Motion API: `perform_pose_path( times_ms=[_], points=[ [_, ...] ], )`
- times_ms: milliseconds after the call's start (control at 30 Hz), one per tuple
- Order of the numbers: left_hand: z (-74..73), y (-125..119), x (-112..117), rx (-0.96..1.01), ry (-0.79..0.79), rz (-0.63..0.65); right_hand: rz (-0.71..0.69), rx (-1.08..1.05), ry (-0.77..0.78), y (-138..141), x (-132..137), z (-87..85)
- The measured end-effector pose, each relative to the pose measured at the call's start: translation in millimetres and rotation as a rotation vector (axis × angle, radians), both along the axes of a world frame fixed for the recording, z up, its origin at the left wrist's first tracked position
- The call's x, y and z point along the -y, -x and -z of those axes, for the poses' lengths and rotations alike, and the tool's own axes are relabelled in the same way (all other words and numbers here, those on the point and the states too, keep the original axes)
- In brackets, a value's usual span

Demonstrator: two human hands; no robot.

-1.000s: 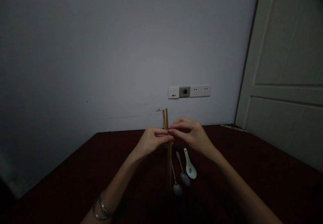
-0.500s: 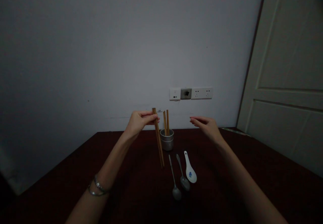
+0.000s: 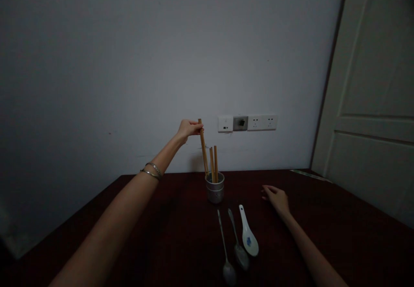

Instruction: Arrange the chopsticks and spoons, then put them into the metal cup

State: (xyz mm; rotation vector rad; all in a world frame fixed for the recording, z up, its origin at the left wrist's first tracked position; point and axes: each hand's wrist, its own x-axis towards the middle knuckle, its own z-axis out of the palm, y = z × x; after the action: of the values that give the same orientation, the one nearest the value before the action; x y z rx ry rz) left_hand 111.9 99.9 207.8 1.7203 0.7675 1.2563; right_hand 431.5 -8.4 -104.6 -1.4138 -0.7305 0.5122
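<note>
My left hand (image 3: 190, 128) pinches a pair of wooden chopsticks (image 3: 203, 149) near their top ends. They slant down to the left side of the rim of a metal cup (image 3: 215, 193); whether their tips are inside I cannot tell. Other chopsticks (image 3: 215, 164) stand upright in that cup. At the right, my right hand (image 3: 275, 199) rests low by the table with loosely bent fingers, holding nothing. Nearest to it lies a white ceramic spoon (image 3: 249, 237) with a blue mark. Beside that are a metal spoon (image 3: 241, 254) and a long-handled metal spoon (image 3: 228, 272).
The dark red table (image 3: 174, 222) reaches back to a pale wall (image 3: 161, 63). Sockets and switches (image 3: 247, 123) are set in the wall behind the cup. A light panelled door (image 3: 371, 106) stands at the right. A flat strip (image 3: 310, 175) lies along the table's back right.
My left hand has risen and moved forward, bringing the chopsticks' lower ends up to the cup rim. My right hand has dropped toward the table on the right. The view has shifted slightly.
</note>
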Motion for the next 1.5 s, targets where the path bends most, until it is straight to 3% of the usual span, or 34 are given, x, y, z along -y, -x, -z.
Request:
perform_pose_path(
  times_ms=[267,533,833,1200,1500],
  points=[
    [34.1,-24.7,-28.2,-0.072,0.083,-0.013,0.003,0.174,0.116,4.3,2.8,-5.0],
    [70.4,-30.1,-40.3,-0.059,0.115,-0.021,0.013,0.243,0.2,11.2,9.1,-14.6],
    [104.0,-33.5,-45.3,-0.123,0.174,-0.011,0.015,0.252,0.185,16.6,10.9,-18.6],
    [124.3,-33.7,-44.7,-0.135,0.17,-0.012,0.015,0.28,0.223,23.0,15.6,-27.3],
    [126.5,-31.7,-41.8,-0.088,0.198,-0.02,0.004,0.288,0.198,20.8,14.0,-24.3]
  ],
)
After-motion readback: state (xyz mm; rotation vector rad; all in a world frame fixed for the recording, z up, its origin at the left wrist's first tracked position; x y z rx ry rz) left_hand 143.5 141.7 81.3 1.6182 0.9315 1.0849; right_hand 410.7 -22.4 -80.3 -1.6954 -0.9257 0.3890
